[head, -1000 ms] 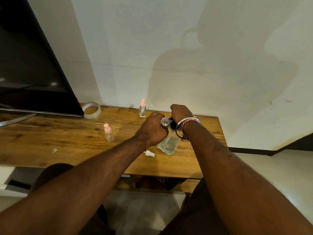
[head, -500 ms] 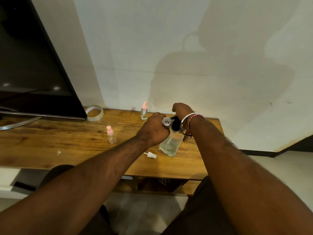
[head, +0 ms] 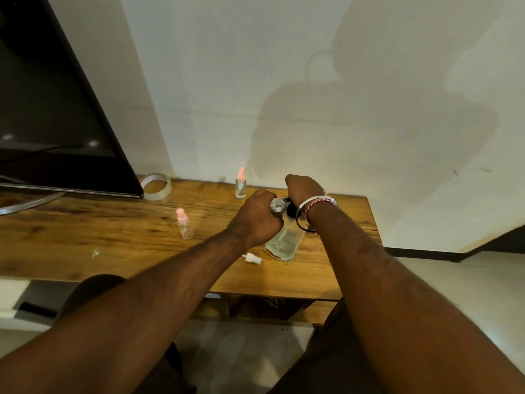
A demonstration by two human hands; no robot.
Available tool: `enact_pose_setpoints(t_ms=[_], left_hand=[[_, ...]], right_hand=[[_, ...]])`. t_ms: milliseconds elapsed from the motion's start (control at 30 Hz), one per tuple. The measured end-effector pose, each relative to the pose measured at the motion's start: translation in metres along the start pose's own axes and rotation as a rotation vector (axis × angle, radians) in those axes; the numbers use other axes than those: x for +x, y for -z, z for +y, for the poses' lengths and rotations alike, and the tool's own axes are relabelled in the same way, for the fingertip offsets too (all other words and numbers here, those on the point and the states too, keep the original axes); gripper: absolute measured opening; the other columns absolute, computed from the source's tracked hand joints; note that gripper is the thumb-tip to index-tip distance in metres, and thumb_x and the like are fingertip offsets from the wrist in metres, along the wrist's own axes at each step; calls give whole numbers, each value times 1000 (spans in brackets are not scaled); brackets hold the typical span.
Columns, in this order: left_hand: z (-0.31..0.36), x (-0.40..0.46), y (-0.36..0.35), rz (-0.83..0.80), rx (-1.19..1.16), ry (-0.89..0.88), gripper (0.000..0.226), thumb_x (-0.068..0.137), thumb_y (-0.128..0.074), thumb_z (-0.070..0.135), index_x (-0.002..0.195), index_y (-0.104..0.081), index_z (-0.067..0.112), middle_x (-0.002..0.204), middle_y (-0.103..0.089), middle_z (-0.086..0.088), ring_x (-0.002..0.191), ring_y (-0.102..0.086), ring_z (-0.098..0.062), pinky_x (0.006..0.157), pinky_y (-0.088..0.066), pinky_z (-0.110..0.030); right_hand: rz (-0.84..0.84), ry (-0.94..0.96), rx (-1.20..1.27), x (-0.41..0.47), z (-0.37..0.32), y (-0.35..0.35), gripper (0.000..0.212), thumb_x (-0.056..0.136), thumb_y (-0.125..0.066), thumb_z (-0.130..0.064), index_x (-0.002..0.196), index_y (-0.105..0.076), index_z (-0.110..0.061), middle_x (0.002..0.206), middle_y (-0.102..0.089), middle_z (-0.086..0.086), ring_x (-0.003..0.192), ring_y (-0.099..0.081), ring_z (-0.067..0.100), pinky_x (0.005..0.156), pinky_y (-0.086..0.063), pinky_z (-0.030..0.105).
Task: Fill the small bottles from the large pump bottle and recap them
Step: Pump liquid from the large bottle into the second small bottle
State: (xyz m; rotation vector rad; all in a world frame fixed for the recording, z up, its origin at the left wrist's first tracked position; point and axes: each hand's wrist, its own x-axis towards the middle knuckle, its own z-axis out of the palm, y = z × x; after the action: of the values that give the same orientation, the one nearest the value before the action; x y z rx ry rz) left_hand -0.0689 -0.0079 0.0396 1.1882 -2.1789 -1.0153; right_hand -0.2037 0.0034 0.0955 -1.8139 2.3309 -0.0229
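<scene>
Over the table's right end, I note my left hand clamped on a small bottle, mouth just left of the large pump bottle, right hand curled on its pump.

Brown grained worktop; two clear small bottles capped pink; clear pump bottle, black top; red-white wristband.

Tape roll left of bottles

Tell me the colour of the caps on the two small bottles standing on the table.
Pink, both caps, seen in the head view.
</scene>
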Motion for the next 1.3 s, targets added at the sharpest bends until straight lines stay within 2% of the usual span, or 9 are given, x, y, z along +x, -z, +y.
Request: enact_pose_setpoints(t_ms=[200,500,633,767,967,1067,1133,1200,1300], left_hand=[[-1,2,-1,-2,-5,2,19,81,-73,2,97,-66,11,99,-59,-1,83,-58,-11,69,-51,-29],[4,-2,2,-23,-22,-2,21,82,-71,1,87,-61,18,96,-59,-1,83,-59,-14,65,-46,-27],[8,-3,7,-15,-27,0,28,82,-69,2,77,-53,25,90,-57,2,79,-57,-13,62,-40,-25],[11,-2,8,-8,-25,-10,30,82,-68,2,76,-51,25,87,-55,3,77,-55,-12,61,-37,-25],[8,-2,7,-1,-21,-24,22,83,-69,1,81,-57,18,86,-56,3,76,-55,-12,61,-38,-24],[8,-2,7,-1,-30,-21,26,83,-70,1,82,-56,23,88,-57,4,78,-56,-11,63,-42,-26],[8,-1,6,-3,-30,-17,31,83,-70,1,79,-54,26,89,-56,3,78,-56,-12,64,-42,-26],[7,-1,5,-10,-17,-21,34,83,-70,1,77,-52,28,88,-56,3,77,-56,-11,64,-40,-25],[5,0,3,-14,1,-21,30,83,-71,2,78,-53,27,89,-56,3,78,-55,-11,63,-39,-24]], right_hand=[[36,-12,-49,-3,-1,-3,14,92,-55,-4,86,-44,-12,99,-64,17,90,-59,34,80,-47,34],[38,6,2,-6,2,-1,21,89,-56,-2,84,-38,-12,74,-43,6,79,-46,29,73,-40,33],[-39,-11,89,0,3,8,16,95,-47,1,84,-38,-9,81,-41,9,78,-42,27,76,-35,31],[-106,-110,234,8,4,16,40,105,-35,-11,68,-26,-21,74,-30,-3,66,-35,14,62,-35,24],[-209,-263,582,7,0,19,33,104,-36,-16,71,-33,-20,107,-44,9,66,-36,10,67,-42,24],[-219,-267,594,5,-1,19,21,104,-36,-16,104,-57,-11,132,-51,16,86,-45,20,76,-41,27],[-211,-228,485,3,-1,17,34,104,-37,-12,132,-53,0,141,-51,20,99,-43,21,87,-40,31],[-155,-181,382,0,-1,13,28,100,-42,-3,125,-53,2,130,-56,21,103,-51,28,96,-44,36],[-103,-186,362,-5,-3,8,8,97,-42,-1,100,-48,-5,106,-54,18,91,-47,28,84,-41,33]])
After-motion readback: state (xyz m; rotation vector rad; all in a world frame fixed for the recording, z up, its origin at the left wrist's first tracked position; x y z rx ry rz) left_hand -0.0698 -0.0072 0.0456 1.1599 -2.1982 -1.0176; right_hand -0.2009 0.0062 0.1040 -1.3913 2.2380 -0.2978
